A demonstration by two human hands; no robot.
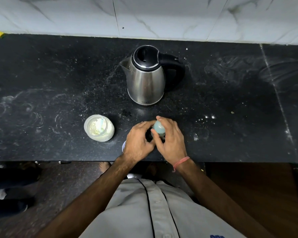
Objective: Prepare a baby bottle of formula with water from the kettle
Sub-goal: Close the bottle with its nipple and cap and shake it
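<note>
A baby bottle (158,128) with a pale blue-green top stands on the black counter (58,83) near its front edge. My right hand (170,140) wraps around the bottle's top from the right. My left hand (138,140) grips the bottle from the left, and its lower body is hidden between my fingers. A steel kettle (145,78) with a black lid and handle stands behind the bottle, lid shut, spout pointing left. An open jar of white formula powder (99,127) with a pale scoop inside sits to the left of my hands.
A round lid (123,146) peeks out under my left wrist at the counter's front edge. White powder is spilled on the counter to the right (208,117). A marble tiled wall (144,14) backs the counter. The floor lies below the edge.
</note>
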